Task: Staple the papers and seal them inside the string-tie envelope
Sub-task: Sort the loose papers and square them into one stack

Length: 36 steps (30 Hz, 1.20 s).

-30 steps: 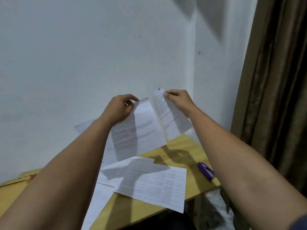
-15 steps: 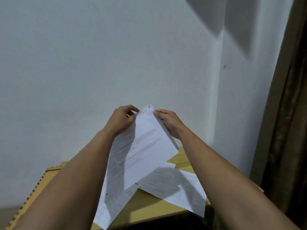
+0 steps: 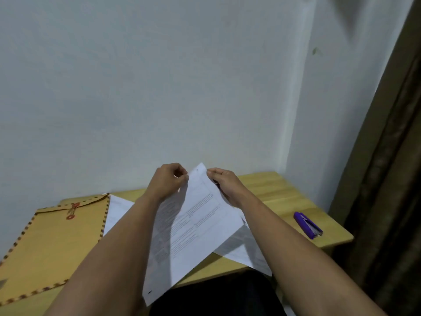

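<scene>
**Inspector:** Report the pose of the hands.

**Assistant:** Both bare forearms reach forward over the light wooden table (image 3: pixel 273 192). The left hand (image 3: pixel 167 182) and the right hand (image 3: pixel 224 187) meet at the top corner of the white printed paper sheets (image 3: pixel 193 226), lifted above the tabletop. The left thumb and forefinger are pinched closed on the left edge of that corner; the right fingertips are closed on its right edge. The knuckles of both hands face the camera.

**Inspector:** Condition of the sheets?

**Assistant:** They hang as a tilted diamond, top corner up, lower corner down past the table's near edge. Blocks of small text are visible, too blurred to read. How many sheets are held, I cannot tell. Another white printed sheet (image 3: pixel 248 252) lies flat beneath, overhanging the near edge.

**Inspector:** The other items?

**Assistant:** The tan string-tie envelope with a stitched border (image 3: pixel 52 242) lies flat on the left, flap down, red discs showing. The purple stapler (image 3: pixel 307 225) lies on the right, well apart from both hands, near a brown curtain (image 3: pixel 387 179).
</scene>
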Each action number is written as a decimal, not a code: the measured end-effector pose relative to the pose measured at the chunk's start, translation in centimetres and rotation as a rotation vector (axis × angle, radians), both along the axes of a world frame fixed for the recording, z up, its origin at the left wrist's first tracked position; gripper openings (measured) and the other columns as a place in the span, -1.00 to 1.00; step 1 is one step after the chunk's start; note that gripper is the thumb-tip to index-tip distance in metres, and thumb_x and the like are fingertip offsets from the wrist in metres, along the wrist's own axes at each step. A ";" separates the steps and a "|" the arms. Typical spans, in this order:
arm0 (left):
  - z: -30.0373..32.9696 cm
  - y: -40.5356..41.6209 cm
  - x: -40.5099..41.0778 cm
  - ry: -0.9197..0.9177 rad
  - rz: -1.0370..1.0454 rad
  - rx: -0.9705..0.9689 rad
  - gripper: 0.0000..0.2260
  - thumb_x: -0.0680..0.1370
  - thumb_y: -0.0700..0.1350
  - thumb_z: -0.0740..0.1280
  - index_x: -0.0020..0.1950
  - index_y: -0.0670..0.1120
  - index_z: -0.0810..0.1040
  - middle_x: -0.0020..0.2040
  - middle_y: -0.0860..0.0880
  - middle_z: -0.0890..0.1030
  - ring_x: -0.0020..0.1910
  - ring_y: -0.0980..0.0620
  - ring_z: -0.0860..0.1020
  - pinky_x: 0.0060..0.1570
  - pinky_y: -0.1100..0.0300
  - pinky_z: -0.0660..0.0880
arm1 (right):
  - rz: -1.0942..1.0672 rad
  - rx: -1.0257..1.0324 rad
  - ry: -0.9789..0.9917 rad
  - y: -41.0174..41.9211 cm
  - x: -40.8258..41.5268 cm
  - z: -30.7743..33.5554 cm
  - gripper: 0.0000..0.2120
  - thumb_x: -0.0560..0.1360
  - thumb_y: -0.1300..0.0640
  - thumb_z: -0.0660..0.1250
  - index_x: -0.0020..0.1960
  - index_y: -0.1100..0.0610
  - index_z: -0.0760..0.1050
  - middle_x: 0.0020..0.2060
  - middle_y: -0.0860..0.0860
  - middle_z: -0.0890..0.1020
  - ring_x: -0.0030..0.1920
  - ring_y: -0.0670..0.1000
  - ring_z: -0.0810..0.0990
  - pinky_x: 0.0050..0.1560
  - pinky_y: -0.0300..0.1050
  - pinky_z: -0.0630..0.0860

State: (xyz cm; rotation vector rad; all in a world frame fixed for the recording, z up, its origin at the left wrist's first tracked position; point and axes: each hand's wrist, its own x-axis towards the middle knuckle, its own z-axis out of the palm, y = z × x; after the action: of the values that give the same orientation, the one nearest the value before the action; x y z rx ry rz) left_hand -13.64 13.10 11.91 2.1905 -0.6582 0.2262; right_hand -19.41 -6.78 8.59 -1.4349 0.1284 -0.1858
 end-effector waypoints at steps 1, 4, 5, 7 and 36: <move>-1.0 -0.4 0.5 0.026 -0.001 0.000 -0.94 0.51 -0.13 0.41 -0.16 -0.04 0.65 -0.18 0.08 0.69 -0.26 0.07 0.64 -0.33 0.29 0.49 | 0.002 0.012 0.011 -0.3 0.2 -0.8 -0.78 0.68 0.19 0.32 0.20 0.27 0.67 -0.03 0.18 0.74 -0.12 0.08 0.71 -0.10 -0.10 0.65; -3.5 -1.6 2.0 0.086 -0.011 0.010 -0.92 0.52 -0.10 0.43 -0.17 -0.04 0.64 -0.15 0.04 0.70 -0.14 0.08 0.65 -0.24 0.20 0.52 | 0.001 0.017 0.047 -1.3 0.9 -3.1 -0.81 0.69 0.18 0.31 0.14 0.22 0.68 -0.07 0.14 0.74 -0.14 0.06 0.71 -0.14 -0.11 0.64; -4.1 -1.9 2.5 0.096 -0.019 0.020 -0.92 0.52 -0.09 0.43 -0.17 -0.04 0.64 -0.14 0.03 0.70 -0.10 0.09 0.64 -0.18 0.17 0.54 | 0.000 0.014 0.059 -1.5 1.2 -3.8 -0.82 0.69 0.18 0.31 0.10 0.19 0.69 -0.08 0.13 0.75 -0.14 0.06 0.70 -0.13 -0.10 0.63; -5.2 -2.5 3.3 0.119 -0.034 0.035 -0.91 0.52 -0.10 0.42 -0.19 -0.05 0.63 -0.16 0.01 0.71 -0.13 0.09 0.64 -0.17 0.18 0.51 | -0.005 0.015 0.083 -2.1 1.6 -4.9 -0.82 0.69 0.19 0.31 0.06 0.18 0.69 -0.13 0.10 0.74 -0.19 0.03 0.70 -0.18 -0.14 0.62; -8.0 -4.3 4.6 0.093 -0.018 -0.101 -0.97 0.52 -0.06 0.41 -0.08 0.04 0.58 -0.29 0.08 0.61 -0.28 0.09 0.55 -0.24 0.10 0.50 | -0.231 -0.083 -0.038 -2.3 2.9 -8.2 -0.79 0.54 0.21 0.52 -0.10 0.39 0.65 -0.23 0.12 0.68 -0.20 0.01 0.63 -0.09 -0.11 0.59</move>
State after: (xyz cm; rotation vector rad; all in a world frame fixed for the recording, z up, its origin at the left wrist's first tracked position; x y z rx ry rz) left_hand -9.04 8.77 3.94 2.0844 -0.6016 0.1439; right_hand -16.47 -9.07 0.44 -1.4964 0.2583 -0.4123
